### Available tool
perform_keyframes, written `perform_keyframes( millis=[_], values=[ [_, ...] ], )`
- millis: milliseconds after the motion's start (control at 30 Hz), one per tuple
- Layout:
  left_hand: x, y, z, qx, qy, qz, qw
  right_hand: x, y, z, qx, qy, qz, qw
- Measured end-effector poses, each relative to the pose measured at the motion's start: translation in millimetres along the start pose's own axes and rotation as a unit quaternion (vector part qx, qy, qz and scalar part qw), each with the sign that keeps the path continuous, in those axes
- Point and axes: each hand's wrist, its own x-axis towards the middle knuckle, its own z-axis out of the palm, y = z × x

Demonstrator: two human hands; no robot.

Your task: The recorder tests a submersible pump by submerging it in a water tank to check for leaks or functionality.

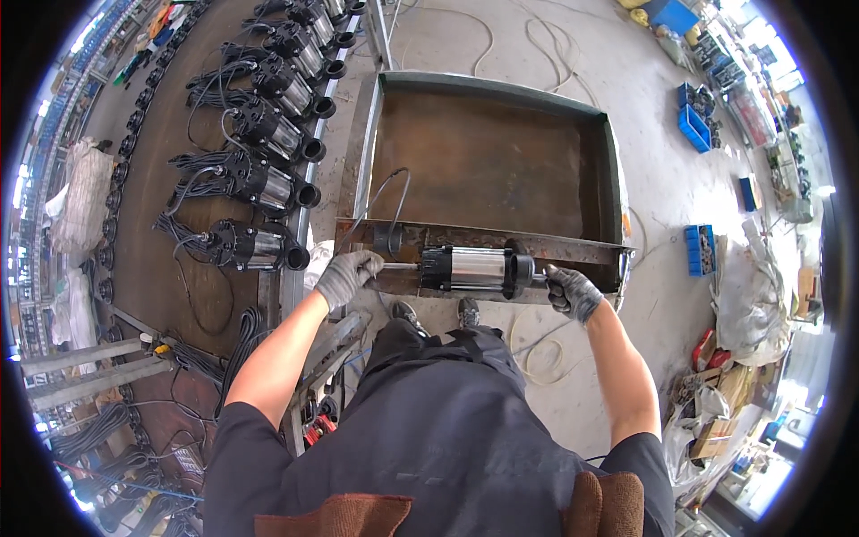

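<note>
A pump motor (477, 268) with a bright metal barrel and black ends lies level across the near edge of a rectangular tank. A thin metal rod (400, 266) comes out of its left end, and my gloved left hand (349, 279) is closed round that rod. At the right end, my gloved right hand (574, 293) closes on a short metal shaft (540, 277). Both gloves are grey. Whether the motor rests on the tank's rim or is held just above it, I cannot tell.
The metal tank (611, 166) holds brownish liquid, and a black cable (407, 192) loops over its near left part. Several similar pumps (259, 246) with coiled cables line a conveyor (161, 259) on the left. Blue bins (693, 130) and hoses (550, 358) are on the floor.
</note>
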Motion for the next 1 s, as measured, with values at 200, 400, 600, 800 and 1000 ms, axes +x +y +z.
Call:
perform_keyframes(
  millis=[200,400,600,800,1000],
  values=[
    [13,-10,14,-0.226,0.021,-0.379,0.897,-13,18,8,0.145,-0.064,-0.171,0.973],
    [-14,-17,13,-0.182,0.048,-0.025,0.982,-19,-7,-2,0.097,-0.085,-0.038,0.991],
    [11,18,12,-0.071,0.052,-0.297,0.951,-21,-22,6,-0.215,-0.099,-0.144,0.961],
    [-15,-5,9,-0.024,0.078,-0.057,0.995,4,-12,8,-0.752,0.089,-0.187,0.625],
    [-14,-3,4,-0.072,0.039,-0.091,0.992,24,11,-4,-0.565,-0.014,-0.487,0.666]
  ],
)
